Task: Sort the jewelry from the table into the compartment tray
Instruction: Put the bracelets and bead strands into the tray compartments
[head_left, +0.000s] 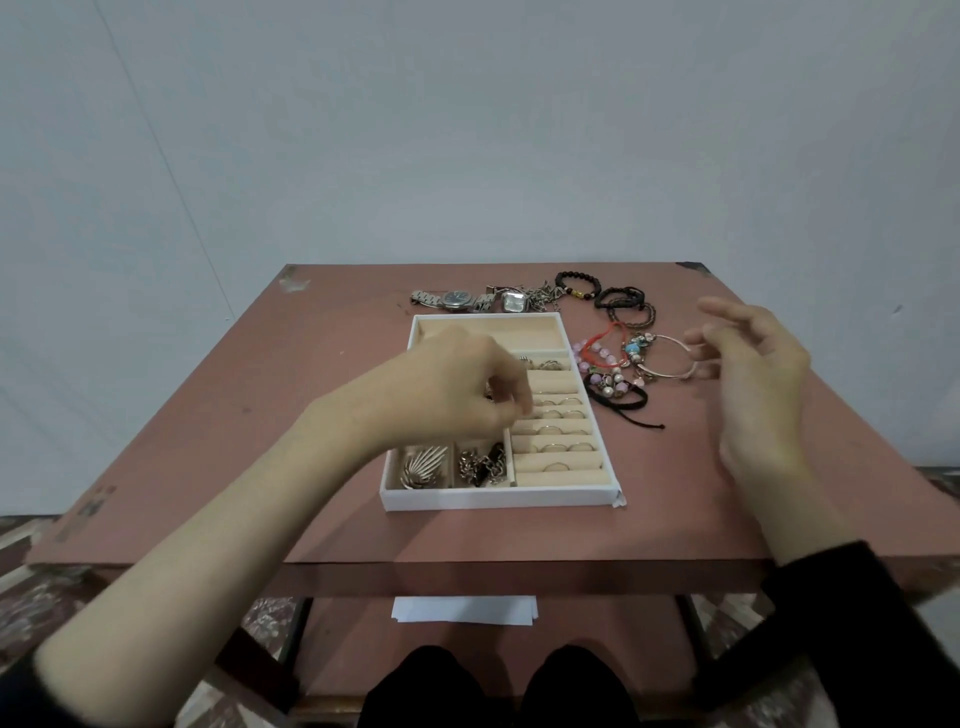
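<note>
The white compartment tray (498, 501) lies mid-table. Several rings (563, 415) sit in its roll slots on the right. A silver shell brooch (423, 465) and a chain (483, 465) fill its two front-left cells. My left hand (457, 384) hovers over the tray's left middle with its fingers curled down together, hiding what lies under them. My right hand (758, 364) floats open, fingers spread, just right of a thin silver bangle (670, 358). Behind the tray lie two watches (457, 300), and bracelets lie to its right.
On the brown table (260, 415) also lie a black bead bracelet (576, 283), dark cord bracelets (626, 304), a pink bead bracelet (589, 358) and a black cord with pearls (615, 389). A white paper (465, 610) rests on the shelf below.
</note>
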